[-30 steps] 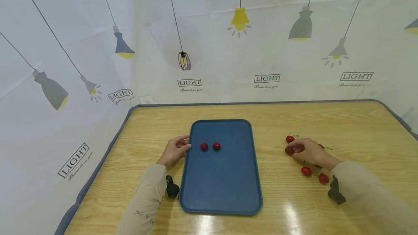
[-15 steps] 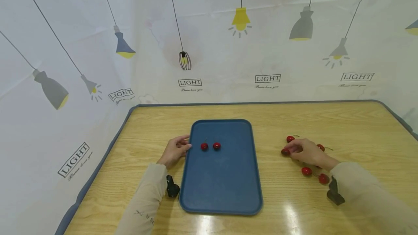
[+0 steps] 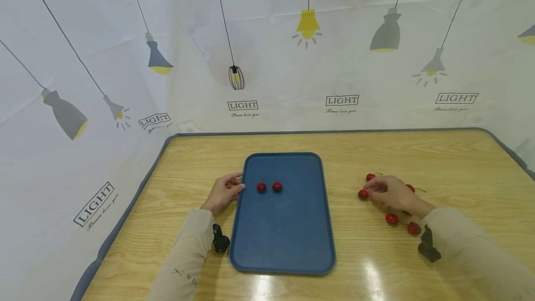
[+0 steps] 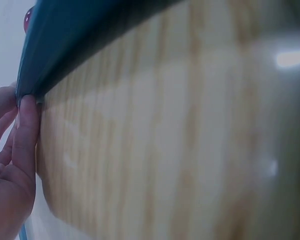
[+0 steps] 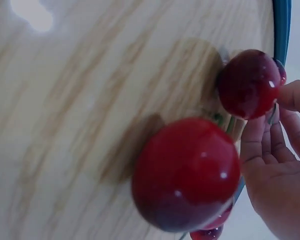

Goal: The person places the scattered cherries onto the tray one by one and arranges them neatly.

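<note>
A blue rectangular tray lies on the table, with two red cherries, one left of the other, in its upper part. My left hand holds the tray's left rim, its thumb against the edge in the left wrist view. At the right, my right hand has thumb and fingertips at a dark red cherry, pinching it near its green stem. Around this hand lie several more cherries: one behind, one past the knuckles, one in front.
Another cherry lies close to the right sleeve. The wooden table runs back to a white curtain printed with lamps. A dark wrist device sits beside the tray's left edge.
The cherry at my right fingertips has shifted a little left and now shows more clearly beyond them; the right hand has moved only slightly. My left hand and the tray stay put.
</note>
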The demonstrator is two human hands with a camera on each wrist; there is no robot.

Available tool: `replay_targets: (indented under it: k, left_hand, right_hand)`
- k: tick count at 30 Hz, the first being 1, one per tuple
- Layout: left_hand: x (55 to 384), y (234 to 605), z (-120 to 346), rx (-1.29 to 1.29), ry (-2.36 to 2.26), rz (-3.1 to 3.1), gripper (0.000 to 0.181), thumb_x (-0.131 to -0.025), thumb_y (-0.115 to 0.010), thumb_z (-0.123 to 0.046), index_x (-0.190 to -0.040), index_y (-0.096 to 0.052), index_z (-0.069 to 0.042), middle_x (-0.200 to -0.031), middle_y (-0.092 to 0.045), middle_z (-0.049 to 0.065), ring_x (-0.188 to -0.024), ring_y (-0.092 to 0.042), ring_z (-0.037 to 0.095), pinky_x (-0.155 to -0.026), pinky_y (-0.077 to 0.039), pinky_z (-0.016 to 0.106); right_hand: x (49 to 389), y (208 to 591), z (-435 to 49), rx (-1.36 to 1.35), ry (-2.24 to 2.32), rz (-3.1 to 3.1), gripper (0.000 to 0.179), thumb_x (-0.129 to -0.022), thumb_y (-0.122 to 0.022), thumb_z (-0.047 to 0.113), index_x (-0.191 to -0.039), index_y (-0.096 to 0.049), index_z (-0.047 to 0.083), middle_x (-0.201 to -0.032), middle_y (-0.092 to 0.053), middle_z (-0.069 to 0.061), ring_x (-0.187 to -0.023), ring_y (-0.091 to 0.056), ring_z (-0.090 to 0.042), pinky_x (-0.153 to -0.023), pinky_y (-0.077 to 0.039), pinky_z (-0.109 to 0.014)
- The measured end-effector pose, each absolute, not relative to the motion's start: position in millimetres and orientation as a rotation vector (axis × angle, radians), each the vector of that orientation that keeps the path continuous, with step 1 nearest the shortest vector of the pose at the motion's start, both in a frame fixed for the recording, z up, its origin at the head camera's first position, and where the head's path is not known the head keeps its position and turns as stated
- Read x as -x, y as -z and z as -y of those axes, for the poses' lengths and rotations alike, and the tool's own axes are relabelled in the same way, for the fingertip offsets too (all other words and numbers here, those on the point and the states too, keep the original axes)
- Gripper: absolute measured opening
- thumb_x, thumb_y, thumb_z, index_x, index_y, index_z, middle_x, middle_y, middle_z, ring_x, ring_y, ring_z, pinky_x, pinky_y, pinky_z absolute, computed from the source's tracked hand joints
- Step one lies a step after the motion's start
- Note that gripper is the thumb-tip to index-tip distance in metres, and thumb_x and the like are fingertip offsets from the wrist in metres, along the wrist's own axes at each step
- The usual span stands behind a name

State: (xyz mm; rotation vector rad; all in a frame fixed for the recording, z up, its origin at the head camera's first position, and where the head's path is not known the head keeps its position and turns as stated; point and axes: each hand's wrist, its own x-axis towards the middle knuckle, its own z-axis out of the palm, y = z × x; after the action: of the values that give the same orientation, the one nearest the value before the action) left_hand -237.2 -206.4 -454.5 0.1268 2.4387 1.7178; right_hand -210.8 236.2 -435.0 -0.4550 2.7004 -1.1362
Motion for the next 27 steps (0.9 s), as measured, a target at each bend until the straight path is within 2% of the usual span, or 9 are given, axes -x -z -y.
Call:
replay_targets:
  k: [13, 22, 27]
  left_hand:
    - [238.6, 450.6, 202.0, -0.022, -1.672, -2.440, 0.045, -0.086, -0.057, -0.005, -0.129, -0.044, 0.000, -0.107, -0.050, 0.020, -0.081, -0.054, 0.019, -0.064, -0.051, 0.030]
    - [239.7, 453.3, 202.8, -0.036, -1.675, -2.453, 0.043, -0.086, -0.057, -0.003, -0.127, -0.046, -0.001, -0.104, -0.051, 0.019, -0.078, -0.054, 0.018, -0.063, -0.051, 0.030]
    - [238.8, 452.0, 202.3, -0.025, -1.668, -2.455, 0.043, -0.086, -0.056, -0.003, -0.128, -0.046, -0.002, -0.104, -0.051, 0.018, -0.078, -0.054, 0.017, -0.063, -0.051, 0.030]
  right_hand:
    - [210.8, 427.6, -235.2, 0.285, 1.302, -2.596, 0.031, -0.086, -0.058, 0.015, -0.108, -0.057, -0.007, -0.093, -0.059, -0.011, -0.082, -0.053, -0.016, -0.066, -0.046, -0.023]
    - [210.5, 428.6, -234.0, 0.135, 1.407, -2.513, 0.044, -0.085, -0.060, 0.028, -0.113, -0.053, -0.005, -0.100, -0.060, -0.011, -0.084, -0.056, -0.010, -0.070, -0.047, -0.023]
    - [210.8, 430.6, -233.6, 0.101, 1.472, -2.487, 0.045, -0.085, -0.060, 0.027, -0.114, -0.052, -0.006, -0.098, -0.062, -0.009, -0.081, -0.057, -0.006, -0.068, -0.048, -0.024]
